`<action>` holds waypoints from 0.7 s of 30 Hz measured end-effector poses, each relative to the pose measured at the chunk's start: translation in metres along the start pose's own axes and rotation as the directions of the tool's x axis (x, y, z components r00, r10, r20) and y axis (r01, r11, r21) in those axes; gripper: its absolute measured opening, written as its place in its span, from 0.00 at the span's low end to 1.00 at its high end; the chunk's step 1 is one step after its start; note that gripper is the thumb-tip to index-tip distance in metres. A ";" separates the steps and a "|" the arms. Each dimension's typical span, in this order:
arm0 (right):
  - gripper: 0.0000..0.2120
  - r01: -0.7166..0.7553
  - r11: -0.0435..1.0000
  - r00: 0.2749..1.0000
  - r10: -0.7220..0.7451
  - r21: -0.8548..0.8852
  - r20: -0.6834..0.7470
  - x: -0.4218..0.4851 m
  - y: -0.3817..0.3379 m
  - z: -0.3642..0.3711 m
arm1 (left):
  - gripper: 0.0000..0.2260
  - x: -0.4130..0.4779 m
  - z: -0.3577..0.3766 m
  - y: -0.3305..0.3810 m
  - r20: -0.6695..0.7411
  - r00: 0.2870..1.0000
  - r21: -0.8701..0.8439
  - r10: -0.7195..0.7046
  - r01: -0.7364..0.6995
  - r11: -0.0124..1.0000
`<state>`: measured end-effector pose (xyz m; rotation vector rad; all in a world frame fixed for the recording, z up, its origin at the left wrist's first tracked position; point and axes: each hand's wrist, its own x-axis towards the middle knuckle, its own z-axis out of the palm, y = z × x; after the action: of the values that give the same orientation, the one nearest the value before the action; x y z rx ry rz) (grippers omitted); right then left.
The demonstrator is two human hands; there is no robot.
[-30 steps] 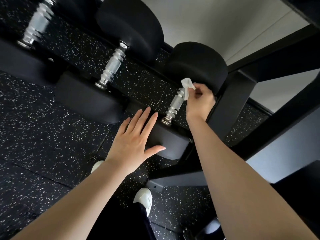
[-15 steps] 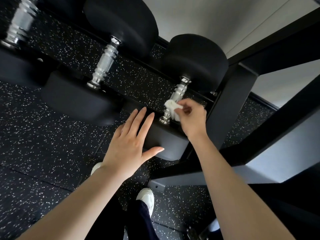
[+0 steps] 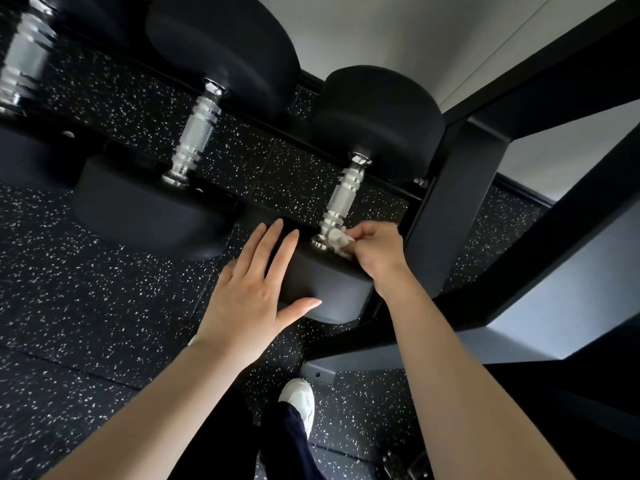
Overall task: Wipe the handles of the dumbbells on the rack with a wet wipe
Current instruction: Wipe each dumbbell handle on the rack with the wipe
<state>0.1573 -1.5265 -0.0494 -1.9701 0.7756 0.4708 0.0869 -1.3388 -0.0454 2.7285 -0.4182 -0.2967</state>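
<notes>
A white shoe is noted nearest, on the speckled floor. The left hand is laid flat, fingers straight, on the near head of the rightmost dumbbell. The wet wipe is pinched in the right hand and pressed to the lower end of the chrome handle — the rack upright stands just beside. A second dumbbell is racked to the left; a third dumbbell is blurred.

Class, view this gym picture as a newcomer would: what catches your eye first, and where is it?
The right hand pinches a white wipe against the near end of the shiny handle at centre. Beside it, the left hand lies flat on that dumbbell's black near head. Another chrome-handled dumbbell rests to the left.
</notes>
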 end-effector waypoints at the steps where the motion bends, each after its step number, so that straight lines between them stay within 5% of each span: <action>1: 0.13 -0.036 0.997 0.999 0.035 0.070 0.011 0.001 0.000 0.001 | 0.38 0.000 0.000 0.000 0.002 1.000 -0.004 0.001 -0.001 1.000; 13: 0.11 -0.035 0.894 0.999 0.034 0.448 0.009 0.010 0.000 0.003 | 0.38 0.001 0.000 -0.002 0.015 1.000 -0.024 0.017 -0.017 1.000; 18: 0.09 -0.141 0.804 0.970 -0.006 0.578 0.244 0.008 0.000 -0.008 | 0.38 0.002 -0.002 -0.001 0.036 0.999 -0.020 0.016 -0.016 1.000; 21: 0.11 -0.168 0.817 0.964 0.019 0.552 0.266 0.010 -0.003 -0.010 | 0.38 0.002 -0.003 -0.001 0.048 0.999 -0.021 0.023 -0.022 1.000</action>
<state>0.1667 -1.5379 -0.0486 -1.2858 0.7479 0.4665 0.0903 -1.3375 -0.0440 2.6995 -0.4567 -0.3599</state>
